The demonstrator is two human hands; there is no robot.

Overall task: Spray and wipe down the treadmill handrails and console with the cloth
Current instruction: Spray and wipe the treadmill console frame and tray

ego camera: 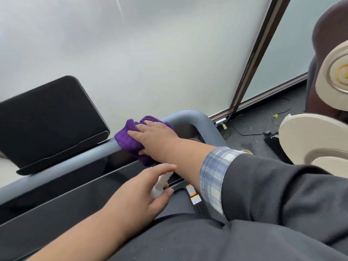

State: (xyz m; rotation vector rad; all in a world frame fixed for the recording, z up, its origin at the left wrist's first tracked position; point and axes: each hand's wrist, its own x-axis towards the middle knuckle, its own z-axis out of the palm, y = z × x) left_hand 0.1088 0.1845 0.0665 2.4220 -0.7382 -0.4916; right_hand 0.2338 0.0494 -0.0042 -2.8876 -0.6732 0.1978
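A purple cloth (130,141) lies folded over the grey front handrail (190,116) of the treadmill, just right of the black console screen (49,119). My right hand (154,135) lies on top of the cloth with its fingers spread flat, pressing it onto the rail. Nearer to me, over the glossy black console panel (79,187), my left hand (143,193) grips a small white spray bottle (160,184), index finger stretched over its top. The bottle's lower part is hidden in my palm.
A frosted glass wall with a dark brown frame (258,53) stands behind the treadmill. To the right is a brown and cream massage chair (318,140). Black cables (263,127) lie on the dark floor near the wall. Warning stickers (193,194) sit on the console.
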